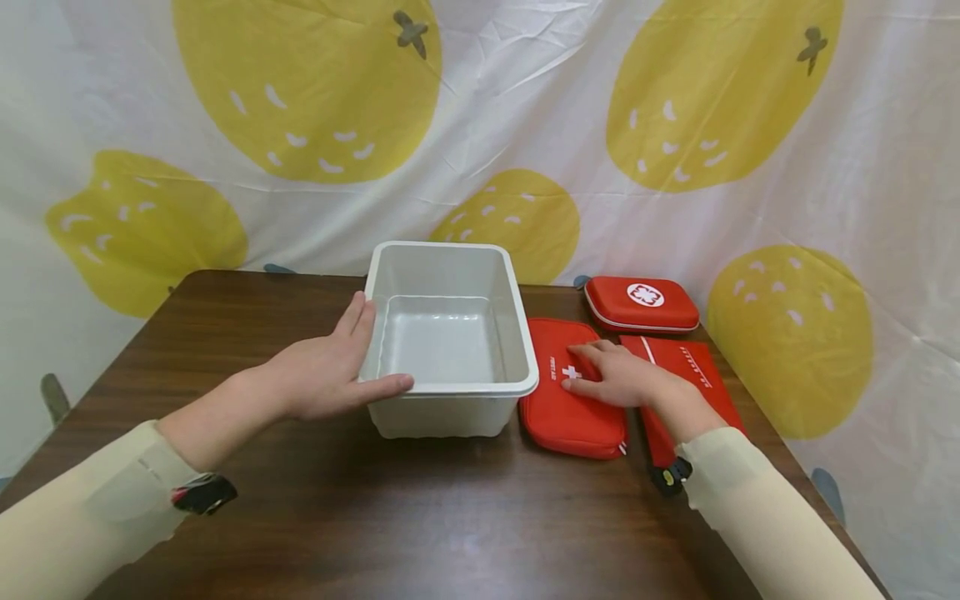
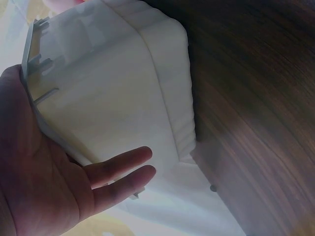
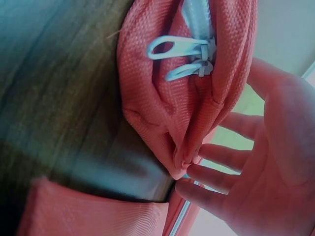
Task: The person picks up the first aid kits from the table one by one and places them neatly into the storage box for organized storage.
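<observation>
A white plastic bin (image 1: pixel 442 417), with nothing inside, stands mid-table. Along its left rim lies my left hand (image 1: pixel 322 375), fingers extended and thumb straight across the front corner. From the left wrist view, two fingers reach loosely alongside the bin's outer wall (image 2: pixel 108 88). A red fabric first aid pouch (image 1: pixel 573 429) with a white cross lies flat against the bin's right side. My right hand (image 1: pixel 622 375) rests on top of it, its fingers spread and slightly bent. In the right wrist view, the pouch's end shows two pale zip pulls (image 3: pixel 177 49).
Behind the pouch is a red hard case (image 1: pixel 645 304) with a round white emblem. A flat red pouch (image 1: pixel 708 367) lies at the table's right edge, partly under my right forearm. A lemon-print curtain (image 1: pixel 517 100) hangs close behind the brown wooden table (image 1: pixel 450 517).
</observation>
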Demonstrator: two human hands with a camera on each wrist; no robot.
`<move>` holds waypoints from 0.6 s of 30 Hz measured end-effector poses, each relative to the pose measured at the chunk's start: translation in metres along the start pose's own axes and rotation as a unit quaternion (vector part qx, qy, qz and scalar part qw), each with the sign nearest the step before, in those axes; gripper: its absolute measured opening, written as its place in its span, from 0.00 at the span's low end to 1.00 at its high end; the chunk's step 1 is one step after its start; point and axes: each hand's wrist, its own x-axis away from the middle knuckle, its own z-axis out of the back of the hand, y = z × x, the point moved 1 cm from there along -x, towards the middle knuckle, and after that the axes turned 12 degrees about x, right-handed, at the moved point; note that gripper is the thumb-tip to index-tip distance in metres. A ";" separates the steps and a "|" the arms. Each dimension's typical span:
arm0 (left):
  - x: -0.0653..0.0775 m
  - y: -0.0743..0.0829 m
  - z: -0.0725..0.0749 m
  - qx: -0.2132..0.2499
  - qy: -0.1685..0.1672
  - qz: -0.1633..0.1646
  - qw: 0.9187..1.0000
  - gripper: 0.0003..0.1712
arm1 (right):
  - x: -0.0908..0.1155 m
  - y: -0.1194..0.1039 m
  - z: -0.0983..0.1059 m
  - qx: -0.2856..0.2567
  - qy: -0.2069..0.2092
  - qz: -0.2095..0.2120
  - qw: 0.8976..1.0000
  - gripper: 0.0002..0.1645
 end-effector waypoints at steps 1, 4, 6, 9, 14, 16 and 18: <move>0.000 0.000 0.000 0.001 0.000 0.000 1.000 0.72 | 0.001 -0.001 0.000 0.000 -0.001 -0.001 1.000 0.54; 0.000 0.000 -0.001 0.003 0.001 -0.002 1.000 0.72 | 0.005 -0.003 0.000 0.002 -0.002 -0.001 1.000 0.54; 0.000 0.000 0.000 0.004 0.001 -0.001 1.000 0.73 | 0.007 -0.005 0.001 0.005 -0.003 0.000 1.000 0.54; 0.000 0.000 0.000 0.005 -0.001 -0.001 1.000 0.73 | 0.008 -0.007 0.001 0.009 -0.004 0.002 1.000 0.54; 0.000 -0.001 0.000 0.007 -0.003 0.000 1.000 0.73 | 0.006 -0.006 0.006 0.016 0.007 0.000 1.000 0.53; 0.000 -0.001 0.000 0.008 -0.004 0.000 1.000 0.72 | 0.003 -0.004 0.009 0.015 0.015 -0.006 1.000 0.52; 0.000 -0.001 0.000 0.009 -0.004 -0.002 1.000 0.72 | -0.001 -0.001 0.011 0.012 0.020 -0.016 1.000 0.51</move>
